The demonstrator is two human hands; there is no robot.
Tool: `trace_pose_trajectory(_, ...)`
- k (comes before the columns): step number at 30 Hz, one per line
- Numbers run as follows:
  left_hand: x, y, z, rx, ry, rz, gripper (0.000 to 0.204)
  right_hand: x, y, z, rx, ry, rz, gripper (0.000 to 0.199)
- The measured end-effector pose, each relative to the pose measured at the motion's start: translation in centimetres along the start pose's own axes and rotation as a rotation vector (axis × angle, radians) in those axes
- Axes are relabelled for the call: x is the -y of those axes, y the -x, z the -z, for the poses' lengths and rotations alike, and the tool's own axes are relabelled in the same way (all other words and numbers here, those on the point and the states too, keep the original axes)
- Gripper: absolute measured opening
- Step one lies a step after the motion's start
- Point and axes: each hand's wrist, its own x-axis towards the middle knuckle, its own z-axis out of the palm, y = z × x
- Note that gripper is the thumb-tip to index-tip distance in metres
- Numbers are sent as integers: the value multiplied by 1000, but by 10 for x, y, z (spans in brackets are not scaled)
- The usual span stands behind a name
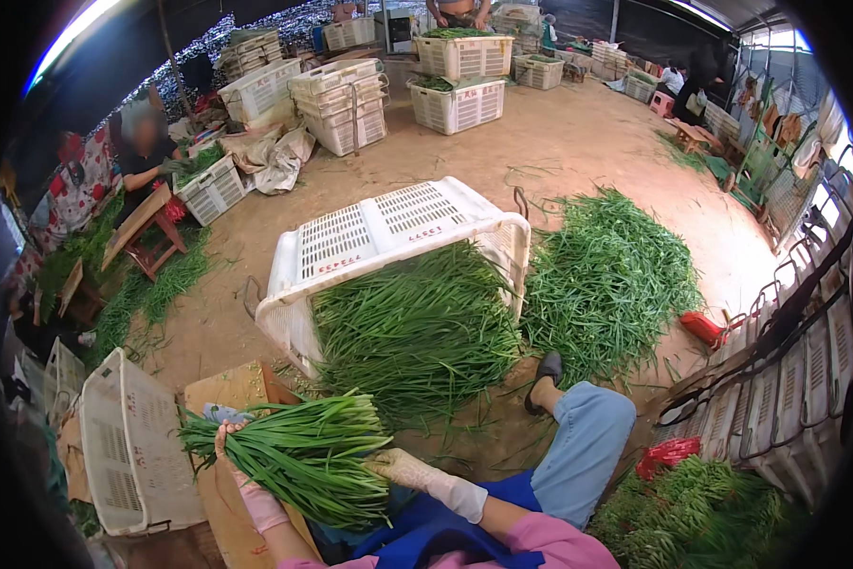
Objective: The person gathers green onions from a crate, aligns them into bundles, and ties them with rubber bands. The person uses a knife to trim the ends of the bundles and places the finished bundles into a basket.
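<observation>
Your left hand (pixel 229 453) is mostly buried behind the bundle of green stalks (pixel 298 455); only the pink-gloved knuckles and wrist show at its left side, so you cannot see the fingers, though the grip is clenched around the stalks near their cut ends. Your right hand (pixel 398 468), in a pale glove, lies against the bundle's right side; whether its grip is closed on the stalks or merely pressed to them cannot be told, since the leaves cover the fingertips. The bundle lies crosswise just below the tipped white crate (pixel 379 237), above a wooden board (pixel 232 389) that it largely covers. Loose stalks (pixel 417 327) spill from the crate's mouth. Another white crate (pixel 128 446) stands just left of the bundle, its lower corner cut off.
</observation>
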Motion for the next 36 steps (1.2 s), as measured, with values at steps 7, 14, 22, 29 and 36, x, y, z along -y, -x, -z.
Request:
trace_pose_trajectory(7,9,7,-29,-99,22,-27,12,19,21,0,-223,718,129,36)
trace_pose_trajectory(14,8,10,-31,-72,-6,-41,13,27,31,10,-359,261,-77,21)
trace_pose_trajectory(22,10,14,-30,-71,65,-64,13,10,49,76,-418,364,182,28)
trace_pose_trajectory(29,5,9,-18,-59,9,-39,12,31,28,-6,-224,476,72,45)
trace_pose_trajectory(36,5,10,-7,-70,5,-46,13,22,52,24,-144,249,-93,19)
